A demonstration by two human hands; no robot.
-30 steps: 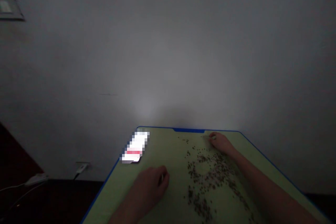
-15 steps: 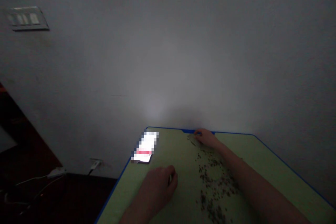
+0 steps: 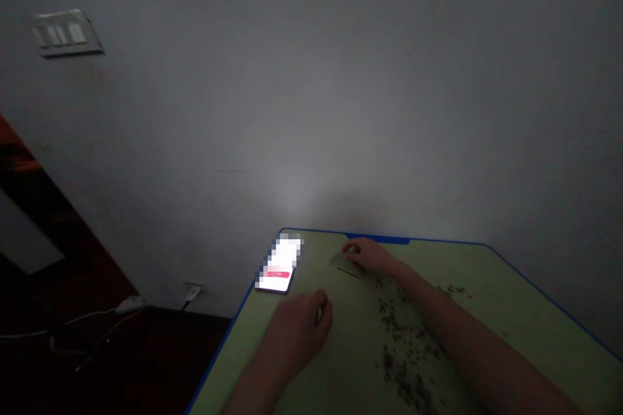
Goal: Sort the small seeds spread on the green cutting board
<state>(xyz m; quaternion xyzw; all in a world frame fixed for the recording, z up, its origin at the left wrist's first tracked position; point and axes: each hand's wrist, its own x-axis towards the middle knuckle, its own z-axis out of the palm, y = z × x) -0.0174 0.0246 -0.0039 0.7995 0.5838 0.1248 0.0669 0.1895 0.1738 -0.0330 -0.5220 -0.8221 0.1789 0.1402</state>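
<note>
At the far side of the pale green table point(image 3: 487, 279), my right hand point(image 3: 368, 255) pinches a thin, see-through flat piece like a card or scraper point(image 3: 344, 264). Its lower edge meets the tabletop, with a thin dark line along it. Many small dark bits, like seeds or grains point(image 3: 406, 379), lie scattered below my right hand and beside the forearm, which hides some of them. My left hand point(image 3: 299, 321) rests on the table left of the bits, its fingers curled with thumb and forefinger together. Whether anything is inside that hand is hidden.
A phone point(image 3: 281, 266) with a lit screen lies at the table's left edge, beyond my left hand. Behind the table rises a grey wall point(image 3: 302, 104) with a switch panel point(image 3: 68, 34). Cables and a power strip point(image 3: 130, 304) are low at the left.
My right hand has drawn the see-through piece leftward and a little nearer over the tabletop. The camera view has shifted slightly. My left hand keeps its curled shape, close to the same place.
</note>
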